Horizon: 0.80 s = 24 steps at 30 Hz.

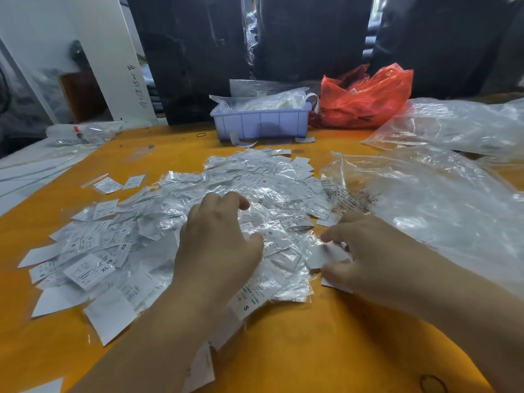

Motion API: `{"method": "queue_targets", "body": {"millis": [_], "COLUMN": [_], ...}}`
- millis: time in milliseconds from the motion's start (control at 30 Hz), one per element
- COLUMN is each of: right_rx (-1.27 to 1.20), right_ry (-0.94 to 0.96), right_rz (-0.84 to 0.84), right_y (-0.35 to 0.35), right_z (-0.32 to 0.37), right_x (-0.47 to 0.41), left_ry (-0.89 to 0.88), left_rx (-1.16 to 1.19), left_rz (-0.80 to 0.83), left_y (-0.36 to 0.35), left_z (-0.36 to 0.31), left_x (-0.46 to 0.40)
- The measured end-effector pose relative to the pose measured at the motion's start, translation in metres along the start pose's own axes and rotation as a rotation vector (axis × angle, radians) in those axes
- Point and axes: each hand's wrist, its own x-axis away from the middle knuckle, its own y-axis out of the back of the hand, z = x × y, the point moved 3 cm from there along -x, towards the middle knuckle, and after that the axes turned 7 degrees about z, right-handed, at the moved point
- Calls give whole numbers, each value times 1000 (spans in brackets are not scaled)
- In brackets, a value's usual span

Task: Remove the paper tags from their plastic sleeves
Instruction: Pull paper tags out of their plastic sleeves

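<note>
The left hand [218, 239] is lying palm-down on the heap of sleeved paper tags [255, 194], its fingers loosely bent and its thumb sticking out toward three o'clock; whether it is gripping anything under the palm cannot be told. At three o'clock from it, the right hand [365, 251] is pinching a blank white paper tag [326, 255] between thumb and fingers, right at the heap's edge. A second white slip [336, 285] is peeking out from under that hand.

The heap is spreading across the middle of the orange table [312, 350], with glossy plastic sleeves piled in the centre. Bare white tags [85, 270] marked XL, XS and S are fanning out toward eight o'clock.

At two o'clock from the hands, large clear plastic bags [439, 199] are lying crumpled, one overlapping the heap's edge. At twelve o'clock, a lavender plastic bin [261, 123] is holding more clear bags, and a red plastic bag [365, 100] is sitting just beside it at its three o'clock. A small black rubber band [201, 134] is lying near the bin's nine o'clock side.
</note>
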Motion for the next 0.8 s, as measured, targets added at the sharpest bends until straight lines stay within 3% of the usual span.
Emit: {"method": "queue_targets", "body": {"millis": [100, 300, 567, 800], "right_rx": [20, 3, -37, -164], "right_ry": [31, 61, 2, 64], "right_rz": [-5, -39, 7, -192], "right_y": [-1, 1, -3, 9], "right_z": [3, 4, 1, 4], "right_x": [0, -2, -4, -3], "left_ry": [-91, -282, -291, -266], "left_rx": [24, 81, 99, -25], "left_rz": [-16, 150, 218, 161], "left_y": [-1, -16, -24, -23], "left_z": [-8, -22, -19, -15], "left_x": [3, 11, 10, 6]}}
